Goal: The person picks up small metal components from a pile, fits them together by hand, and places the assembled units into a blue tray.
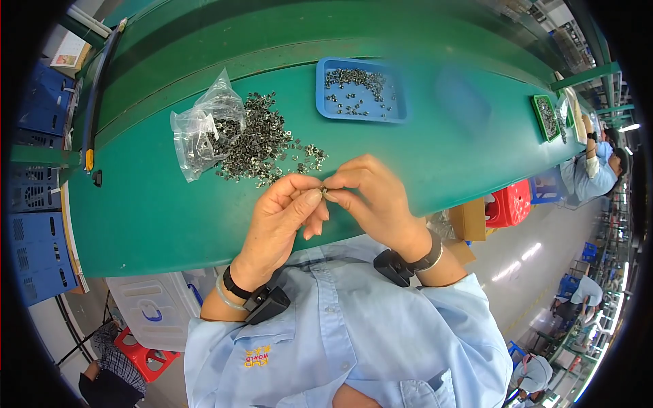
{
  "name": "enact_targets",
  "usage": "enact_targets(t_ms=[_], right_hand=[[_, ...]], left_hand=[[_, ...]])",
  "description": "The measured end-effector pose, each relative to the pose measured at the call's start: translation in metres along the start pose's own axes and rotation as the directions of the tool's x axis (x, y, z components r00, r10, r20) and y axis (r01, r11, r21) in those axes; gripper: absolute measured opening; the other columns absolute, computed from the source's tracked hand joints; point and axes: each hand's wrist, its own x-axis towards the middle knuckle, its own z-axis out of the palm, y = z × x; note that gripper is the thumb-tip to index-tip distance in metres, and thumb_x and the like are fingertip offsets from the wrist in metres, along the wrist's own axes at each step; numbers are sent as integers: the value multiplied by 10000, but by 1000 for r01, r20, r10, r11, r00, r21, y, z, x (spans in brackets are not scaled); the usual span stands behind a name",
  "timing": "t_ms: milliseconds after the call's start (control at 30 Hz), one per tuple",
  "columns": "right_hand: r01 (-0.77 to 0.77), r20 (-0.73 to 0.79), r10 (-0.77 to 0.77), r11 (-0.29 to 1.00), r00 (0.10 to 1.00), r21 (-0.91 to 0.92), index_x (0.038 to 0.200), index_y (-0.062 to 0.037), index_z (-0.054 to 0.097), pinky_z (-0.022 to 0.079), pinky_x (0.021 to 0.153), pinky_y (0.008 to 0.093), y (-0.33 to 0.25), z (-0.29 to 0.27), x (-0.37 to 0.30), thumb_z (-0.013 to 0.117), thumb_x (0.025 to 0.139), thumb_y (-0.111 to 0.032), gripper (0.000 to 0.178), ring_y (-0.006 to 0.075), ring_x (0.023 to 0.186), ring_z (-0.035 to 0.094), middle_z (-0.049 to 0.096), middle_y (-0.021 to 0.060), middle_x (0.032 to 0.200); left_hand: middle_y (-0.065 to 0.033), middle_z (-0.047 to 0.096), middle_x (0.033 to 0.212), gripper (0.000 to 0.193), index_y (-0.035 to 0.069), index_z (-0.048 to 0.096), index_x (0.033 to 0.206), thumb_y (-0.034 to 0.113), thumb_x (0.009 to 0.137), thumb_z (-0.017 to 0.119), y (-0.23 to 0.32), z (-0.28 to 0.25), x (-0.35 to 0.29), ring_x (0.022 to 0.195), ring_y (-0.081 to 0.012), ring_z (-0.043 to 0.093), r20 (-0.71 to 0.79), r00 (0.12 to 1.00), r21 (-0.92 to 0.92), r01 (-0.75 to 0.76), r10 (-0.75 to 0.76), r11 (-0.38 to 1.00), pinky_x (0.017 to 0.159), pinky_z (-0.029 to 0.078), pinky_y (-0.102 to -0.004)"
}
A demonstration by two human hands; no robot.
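Note:
Above the near part of the green table, my left hand (289, 207) and my right hand (367, 194) meet fingertip to fingertip. Pinched between them is a small metal part (324, 190), dark and silvery, mostly covered by the fingers. Just beyond my left hand lies a loose heap of small metal parts (262, 139), black and silver. The heap spills from a clear plastic bag (194, 139) on its left side. Farther back, a blue tray (360, 117) holds more such parts, gathered mainly toward its far side.
The green tabletop (136, 224) runs wide to both sides. A green tray (537, 102) of parts sits at its far right, near a seated person (592, 177). Below the right edge are a red stool (510, 204) and a cardboard box (466, 216). Blue crates (44, 251) stand at left.

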Motion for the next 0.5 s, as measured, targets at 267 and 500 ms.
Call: enact_targets(t_ms=[267, 500], right_hand=[[10, 24, -11, 1000, 1000, 22, 942, -75, 625, 472, 666, 325, 2, -1, -1, 715, 729, -23, 237, 222, 789, 590, 608, 57, 854], [37, 11, -37, 998, 999, -54, 918, -77, 625, 447, 655, 329, -2, 2, 0, 713, 735, -51, 205, 217, 772, 586, 605, 43, 851]], left_hand=[[-46, 599, 725, 156, 34, 551, 957, 185, 964, 508, 4, -1, 0, 572, -88, 541, 20, 1000, 42, -14, 13, 999, 487, 411, -203], [-42, 599, 718, 172, 34, 554, 932, 197, 964, 509, 2, -2, 2, 569, -85, 541, 6, 1000, -3, 16, -16, 1000, 489, 404, -203]])
